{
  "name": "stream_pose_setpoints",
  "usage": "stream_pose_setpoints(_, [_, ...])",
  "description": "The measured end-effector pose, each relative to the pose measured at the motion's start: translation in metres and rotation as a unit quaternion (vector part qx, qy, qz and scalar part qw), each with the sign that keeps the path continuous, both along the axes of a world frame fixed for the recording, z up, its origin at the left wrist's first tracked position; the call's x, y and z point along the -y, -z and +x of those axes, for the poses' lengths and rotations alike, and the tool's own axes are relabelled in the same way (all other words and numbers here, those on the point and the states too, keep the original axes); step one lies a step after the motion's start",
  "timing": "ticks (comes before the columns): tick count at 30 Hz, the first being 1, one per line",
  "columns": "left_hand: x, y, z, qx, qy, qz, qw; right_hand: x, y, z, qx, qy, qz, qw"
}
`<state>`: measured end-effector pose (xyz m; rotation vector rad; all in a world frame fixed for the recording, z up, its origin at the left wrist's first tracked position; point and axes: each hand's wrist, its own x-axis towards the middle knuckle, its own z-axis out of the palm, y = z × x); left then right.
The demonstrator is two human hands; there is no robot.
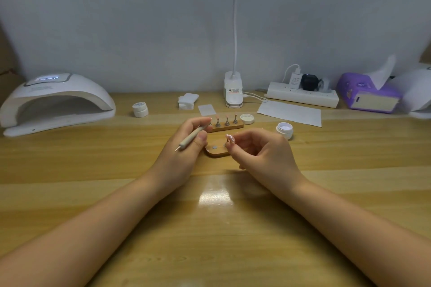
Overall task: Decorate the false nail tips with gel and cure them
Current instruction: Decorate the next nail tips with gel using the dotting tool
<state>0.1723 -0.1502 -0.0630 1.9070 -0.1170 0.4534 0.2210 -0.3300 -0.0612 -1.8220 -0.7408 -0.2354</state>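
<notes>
Over a wooden table (pixel 93 170), the left hand (pixel 186 144) grips a dotting pen (pixel 192 137) while the right hand (pixel 261 149) pinches a pink nail tip (pixel 230 138) above a wooden stand (pixel 215 150), with a curing lamp (pixel 56 102) far left.

Lighting's pretty flat and a bit dim, with a cool bluish cast on the pale grey wall (pixel 140 18). The glossy yellow wood-grain tabletop (pixel 70 170) picks up one bright patch of glare between the forearms, so the light seems to come from above. Shadows are soft, just faint dark smudges under the hands. The white dome-shaped curing lamp (pixel 56 102) has a small display glowing blue-white on top. Wide-angle warp bends the table edge and stretches the corners. Overall it's soft and a little smeary, and small details are mushy.
</notes>
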Motion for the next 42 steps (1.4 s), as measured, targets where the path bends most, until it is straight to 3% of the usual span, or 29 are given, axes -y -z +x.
stream_pose_setpoints(19, [0.004,-0.004,-0.005,-0.011,0.008,-0.024,1.000,-0.002,0.000,0.005,0.015,0.020,-0.213,0.977])
stream_pose_setpoints(25, [0.005,-0.005,-0.007,-0.015,0.009,-0.030,0.999,0.007,-0.004,0.001,0.137,0.013,-0.269,0.953])
stream_pose_setpoints(30, [0.005,-0.003,-0.006,-0.003,-0.006,-0.032,0.999,0.026,-0.015,0.013,0.241,0.062,-0.350,0.903])
stream_pose_setpoints(35, [0.009,0.000,-0.009,0.033,-0.038,0.003,0.999,0.041,-0.016,0.033,0.223,0.185,-0.404,0.868])
stream_pose_setpoints(42, [0.022,-0.001,-0.015,0.049,-0.049,0.048,0.996,0.035,-0.004,0.044,0.161,0.215,-0.435,0.859])
